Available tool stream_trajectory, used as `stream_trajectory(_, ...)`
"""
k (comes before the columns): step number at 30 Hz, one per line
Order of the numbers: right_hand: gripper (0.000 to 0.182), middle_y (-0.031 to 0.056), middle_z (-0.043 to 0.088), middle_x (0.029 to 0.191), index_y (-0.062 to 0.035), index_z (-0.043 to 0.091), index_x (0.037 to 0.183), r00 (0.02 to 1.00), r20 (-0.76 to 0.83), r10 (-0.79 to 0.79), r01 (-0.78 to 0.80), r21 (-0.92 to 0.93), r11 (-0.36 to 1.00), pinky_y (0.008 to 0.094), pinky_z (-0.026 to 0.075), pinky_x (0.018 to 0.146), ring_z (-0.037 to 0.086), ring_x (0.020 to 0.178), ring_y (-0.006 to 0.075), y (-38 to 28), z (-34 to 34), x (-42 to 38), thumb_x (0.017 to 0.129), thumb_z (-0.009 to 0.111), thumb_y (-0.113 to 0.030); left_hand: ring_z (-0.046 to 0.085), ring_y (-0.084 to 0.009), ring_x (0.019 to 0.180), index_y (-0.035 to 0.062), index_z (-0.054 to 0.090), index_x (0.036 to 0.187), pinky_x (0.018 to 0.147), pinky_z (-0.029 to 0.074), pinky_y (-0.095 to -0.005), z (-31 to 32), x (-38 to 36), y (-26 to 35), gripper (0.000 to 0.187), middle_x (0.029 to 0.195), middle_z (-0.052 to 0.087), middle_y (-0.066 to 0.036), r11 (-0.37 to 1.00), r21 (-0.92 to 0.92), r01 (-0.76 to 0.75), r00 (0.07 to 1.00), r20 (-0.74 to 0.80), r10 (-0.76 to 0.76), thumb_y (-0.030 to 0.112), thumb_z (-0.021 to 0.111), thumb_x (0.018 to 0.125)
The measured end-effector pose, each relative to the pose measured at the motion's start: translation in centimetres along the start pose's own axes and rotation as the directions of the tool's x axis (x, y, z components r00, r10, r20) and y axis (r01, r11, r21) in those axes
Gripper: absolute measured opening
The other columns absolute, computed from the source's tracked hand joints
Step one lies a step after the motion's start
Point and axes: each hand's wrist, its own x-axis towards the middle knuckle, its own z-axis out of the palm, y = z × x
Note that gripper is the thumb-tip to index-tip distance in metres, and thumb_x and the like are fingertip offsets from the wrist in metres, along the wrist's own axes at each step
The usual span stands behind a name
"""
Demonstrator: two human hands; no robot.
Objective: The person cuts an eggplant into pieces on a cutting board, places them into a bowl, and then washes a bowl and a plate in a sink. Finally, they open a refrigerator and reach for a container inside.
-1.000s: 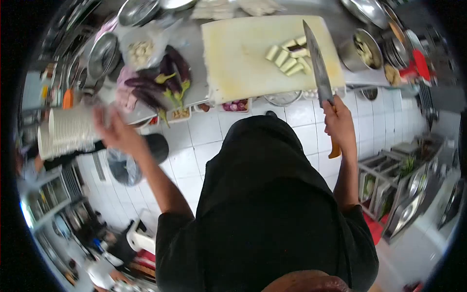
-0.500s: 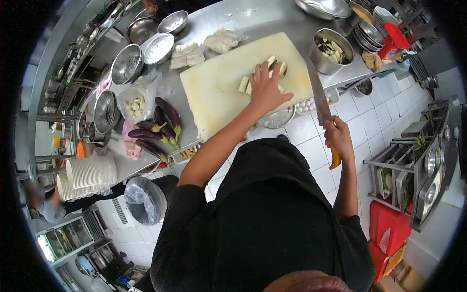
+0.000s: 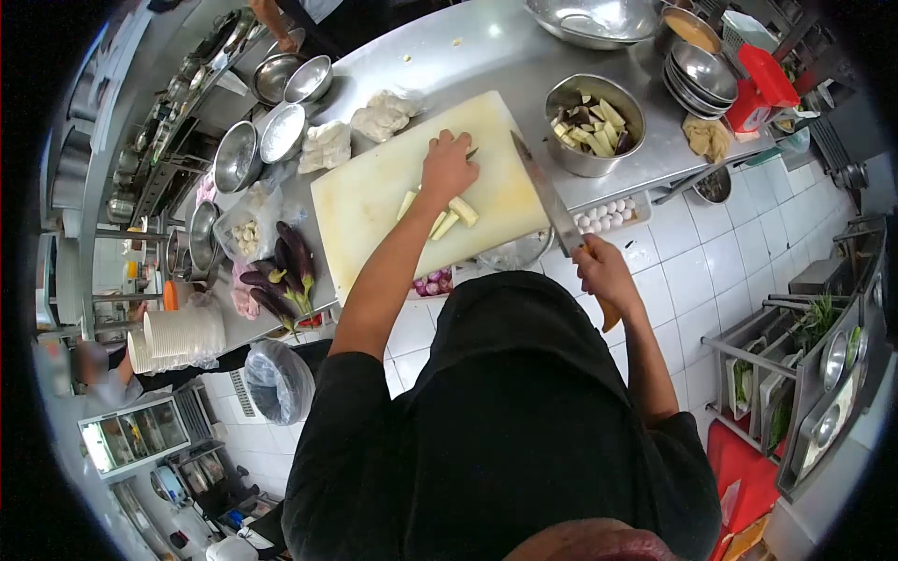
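Observation:
My left hand (image 3: pixel 450 170) is over the white cutting board (image 3: pixel 365 196), fingers curled round an eggplant piece (image 3: pixel 472 153) that is mostly hidden. Cut eggplant pieces (image 3: pixel 462 212) lie beside and below that wrist. In my right hand (image 3: pixel 603 273) is a large knife (image 3: pixel 546 192), its handle in my closed fingers. The wide blade points up and away along the board's right edge. Beyond it stands a steel pot (image 3: pixel 591 165) holding more cut eggplant (image 3: pixel 599 126). Several whole purple eggplants (image 3: pixel 292 257) rest left of the board.
Steel bowls (image 3: pixel 238 157) line the table's far left, near bags of pale food (image 3: pixel 325 147). A tray of eggs (image 3: pixel 606 215) sits below the table edge. Stacked bowls (image 3: pixel 702 75) and a red container (image 3: pixel 762 84) stand at the right. Another person's hand (image 3: pixel 285 42) reaches a bowl at the back.
My left hand has gone from spread over the pieces to curled, farther up the board. The eggplant pieces now show beside its wrist. The view has shifted; the knife stays in my right hand.

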Motion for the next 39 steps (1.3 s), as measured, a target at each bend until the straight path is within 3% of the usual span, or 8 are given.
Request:
stream_trajectory(6, 0.023, 0.0052, 0.055, 0.07, 0.0019, 0.058, 0.097, 0.993, 0.03, -0.115, 0.118, -0.142, 0.983, 0.0275, 0.047, 0.049, 0.054, 0.056, 0.0124, 2.6, -0.9, 2.0, 0.097, 0.056, -0.021, 0.056, -0.0358, 0.097, 0.0094, 0.057, 0.108, 0.084, 0.049, -0.0458, -2.1, 3.0, 2.8, 0.037, 0.103, 0.053, -0.016, 0.96, -0.28, 0.026, 0.984, -0.163, -0.074, 0.016, 0.066, 0.073)
stream_trajectory(10, 0.024, 0.0054, 0.055, 0.069, 0.0013, 0.056, 0.09, 0.985, 0.03, -0.167, 0.17, -0.128, 0.977, 0.0287, 0.047, 0.048, 0.054, 0.055, 0.0133, 2.9, -1.1, 2.5, 0.097, 0.056, -0.021, 0.055, -0.0364, 0.094, 0.0012, 0.06, 0.1, 0.084, 0.047, -0.0424, -4.5, 6.4, 11.1, 0.036, 0.096, 0.058, -0.018, 0.875, -0.392, -0.283, 0.919, -0.371, 0.131, 0.012, 0.071, 0.067)
stream_trajectory(15, 0.018, 0.0038, 0.052, 0.065, -0.0029, 0.055, 0.09, 0.993, 0.086, 0.086, -0.085, -0.019, 0.996, 0.0272, 0.042, 0.044, 0.051, 0.05, 0.0115, -0.8, -1.3, 1.6, 0.097, 0.053, -0.019, 0.048, -0.0415, 0.123, 0.0027, 0.048, 0.135, 0.106, 0.04, -0.0458, -3.5, 7.5, 18.8, 0.076, 0.129, 0.053, -0.024, 0.826, -0.478, -0.3, 0.947, -0.254, 0.197, 0.034, 0.077, 0.072)
stream_trajectory(19, 0.021, 0.0088, 0.056, 0.066, 0.0009, 0.054, 0.09, 0.984, 0.14, 0.112, -0.112, -0.007, 0.994, 0.0313, 0.048, 0.046, 0.055, 0.051, 0.0158, -0.2, -1.6, 2.1, 0.095, 0.055, -0.019, 0.044, -0.04, 0.129, 0.0046, 0.05, 0.135, 0.11, 0.037, -0.0446, -3.1, 4.8, 13.8, 0.08, 0.134, 0.05, -0.023, 0.888, -0.409, -0.208, 0.966, -0.228, 0.121, 0.038, 0.08, 0.069)
stream_trajectory(23, 0.02, 0.0077, 0.055, 0.067, 0.0006, 0.054, 0.091, 0.982, 0.161, 0.103, -0.106, 0.01, 0.994, 0.0306, 0.047, 0.047, 0.055, 0.051, 0.0149, 0.4, -2.1, 2.1, 0.095, 0.054, -0.019, 0.036, -0.0401, 0.136, 0.0141, 0.044, 0.145, 0.113, 0.032, -0.0472, -6.0, -1.7, 4.1, 0.094, 0.143, 0.041, -0.021, 0.997, -0.07, 0.043, 0.972, 0.234, -0.025, 0.04, 0.083, 0.063)
stream_trajectory(28, 0.018, 0.0041, 0.052, 0.065, -0.0026, 0.052, 0.088, 0.98, 0.175, 0.09, -0.096, 0.023, 0.995, 0.0285, 0.044, 0.045, 0.051, 0.049, 0.0118, -0.4, -2.1, 1.8, 0.097, 0.053, -0.018, 0.033, -0.0407, 0.136, 0.0151, 0.044, 0.144, 0.112, 0.033, -0.0483, -5.5, -4.9, 1.1, 0.094, 0.146, 0.035, -0.021, 0.982, 0.02, 0.189, 0.875, 0.451, -0.178, 0.034, 0.083, 0.061)
stream_trajectory(34, 0.018, 0.0037, 0.052, 0.065, -0.0028, 0.052, 0.089, 0.979, 0.171, 0.106, -0.111, 0.018, 0.994, 0.0281, 0.044, 0.045, 0.052, 0.049, 0.0116, -0.8, -2.2, 1.5, 0.097, 0.053, -0.019, 0.043, -0.0377, 0.122, 0.0157, 0.054, 0.13, 0.1, 0.045, -0.0431, -2.2, -4.2, -2.2, 0.067, 0.132, 0.043, -0.017, 0.985, -0.154, 0.073, 0.975, 0.22, -0.038, 0.017, 0.076, 0.067)
stream_trajectory(39, 0.02, 0.0071, 0.055, 0.069, 0.0005, 0.054, 0.092, 0.981, 0.161, 0.11, -0.113, 0.009, 0.994, 0.0308, 0.048, 0.051, 0.054, 0.056, 0.0145, 0.5, -2.3, 1.3, 0.094, 0.054, -0.019, 0.053, -0.036, 0.107, 0.0131, 0.061, 0.112, 0.094, 0.048, -0.042, -0.2, -2.6, -3.3, 0.042, 0.116, 0.054, -0.013, 0.994, -0.085, 0.066, 0.997, 0.046, -0.062, 0.007, 0.071, 0.071)
